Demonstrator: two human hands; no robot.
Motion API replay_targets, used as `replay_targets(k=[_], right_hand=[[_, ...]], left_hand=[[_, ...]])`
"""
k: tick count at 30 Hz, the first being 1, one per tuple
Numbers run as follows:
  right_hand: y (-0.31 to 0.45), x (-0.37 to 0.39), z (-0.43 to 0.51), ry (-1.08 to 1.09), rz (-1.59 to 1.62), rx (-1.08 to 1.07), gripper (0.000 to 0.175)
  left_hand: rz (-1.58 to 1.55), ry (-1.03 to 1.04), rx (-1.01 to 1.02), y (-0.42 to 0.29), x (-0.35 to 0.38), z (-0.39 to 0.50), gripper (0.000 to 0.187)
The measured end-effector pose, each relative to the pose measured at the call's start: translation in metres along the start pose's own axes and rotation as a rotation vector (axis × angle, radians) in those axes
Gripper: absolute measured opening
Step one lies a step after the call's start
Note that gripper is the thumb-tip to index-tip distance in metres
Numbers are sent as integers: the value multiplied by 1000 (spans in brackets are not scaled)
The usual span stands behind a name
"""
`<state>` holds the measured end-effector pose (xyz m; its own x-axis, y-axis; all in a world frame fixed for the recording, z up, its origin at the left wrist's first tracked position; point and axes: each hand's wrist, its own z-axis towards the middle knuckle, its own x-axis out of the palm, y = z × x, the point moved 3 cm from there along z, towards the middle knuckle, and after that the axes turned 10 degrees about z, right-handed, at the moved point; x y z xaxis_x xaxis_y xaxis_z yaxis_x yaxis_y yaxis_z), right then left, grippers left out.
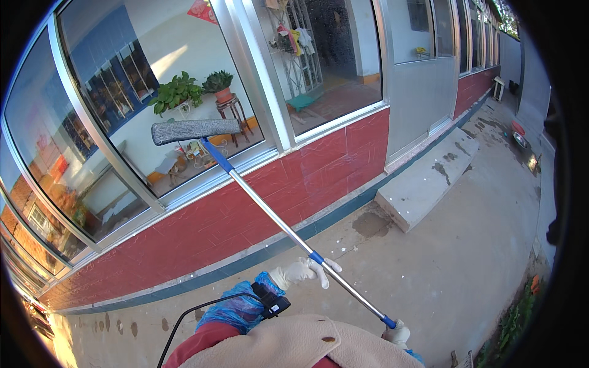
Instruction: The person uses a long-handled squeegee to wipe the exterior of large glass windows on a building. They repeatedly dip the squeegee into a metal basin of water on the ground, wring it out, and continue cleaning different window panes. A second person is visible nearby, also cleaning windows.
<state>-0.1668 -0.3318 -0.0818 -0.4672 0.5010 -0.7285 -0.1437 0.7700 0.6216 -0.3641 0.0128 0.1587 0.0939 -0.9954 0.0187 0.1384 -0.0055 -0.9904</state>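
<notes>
A window-cleaning mop with a grey fabric head (195,131) reaches up and leftward from me. Its head is in front of a sliding glass pane (188,50); whether it touches the glass I cannot tell. A blue neck (216,155) joins the head to a silver telescopic pole (274,214). My left hand (304,272), in a white glove, holds the pole loosely by its blue collar, some fingers extended. At the pole's lower blue end, my right hand (396,335) is closed around it, also gloved. A blue plastic sleeve cover (234,306) wraps my left forearm.
Red wall tiles (276,198) run beneath the aluminium-framed windows. A concrete step (428,177) juts out before the metal door (421,106). Behind the glass are potted plants (177,94). A basin (520,140) lies farther along the yard, and green plants (511,317) edge the right.
</notes>
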Motion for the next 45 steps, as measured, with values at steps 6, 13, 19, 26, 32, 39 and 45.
replay_targets(k=[6, 13, 19, 26, 32, 39, 45], right_hand=[[58, -24, -31, 747, 111, 166, 31], [109, -21, -49, 626, 191, 191, 30], [103, -13, -17, 429, 213, 117, 33], [136, -4, 79, 536, 247, 78, 37], [276, -53, 200, 555, 398, -289, 40], [398, -130, 253, 883, 663, -130, 27], [328, -108, 273, 913, 720, -139, 20]], left_hand=[[-13, 62, 35, -7, -11, -7, 26], [122, -121, 48, -24, -31, 24, 19], [216, -187, -19, -19, -35, 81, 20], [258, -310, -157, 2, -81, 202, 21], [555, -517, -52, -123, -154, 334, 32], [747, -754, 87, -223, -203, 428, 30], [706, -797, -48, -91, -203, 433, 33]])
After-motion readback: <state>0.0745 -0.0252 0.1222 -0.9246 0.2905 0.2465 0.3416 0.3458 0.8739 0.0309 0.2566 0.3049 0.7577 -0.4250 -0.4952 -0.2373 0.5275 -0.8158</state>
